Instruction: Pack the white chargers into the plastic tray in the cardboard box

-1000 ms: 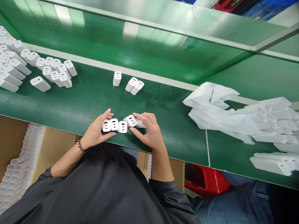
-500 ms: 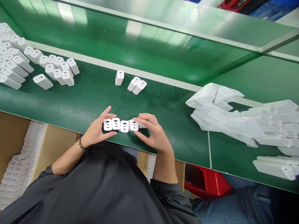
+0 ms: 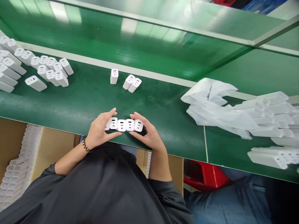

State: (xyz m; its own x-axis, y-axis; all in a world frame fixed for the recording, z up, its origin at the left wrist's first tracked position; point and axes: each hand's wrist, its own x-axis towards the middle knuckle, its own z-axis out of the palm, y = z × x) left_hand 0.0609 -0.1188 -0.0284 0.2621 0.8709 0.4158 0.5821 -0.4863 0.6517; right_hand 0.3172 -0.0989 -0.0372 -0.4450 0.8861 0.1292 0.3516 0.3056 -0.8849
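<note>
A row of several small white chargers (image 3: pixel 123 124) stands on the green belt (image 3: pixel 88 96) near its front edge, port faces up. My left hand (image 3: pixel 100 130) curls around the row's left end, thumb underneath and fingers over the top. From the other side my right hand (image 3: pixel 148 133) presses against the right end. Both hands squeeze the row together between them.
Three loose chargers (image 3: pixel 123 80) stand farther back on the belt. A big cluster of chargers (image 3: pixel 35 68) fills the far left. Crumpled white bags (image 3: pixel 215 105) and white boxes (image 3: pixel 271 124) lie at the right. A cardboard box with white trays (image 3: pixel 21 165) sits below left, a red stool (image 3: pixel 205 179) below right.
The right hand pushed the tilted right-hand chargers upright and into line, so the row is now straight and tight between both hands. The view shifted slightly.
</note>
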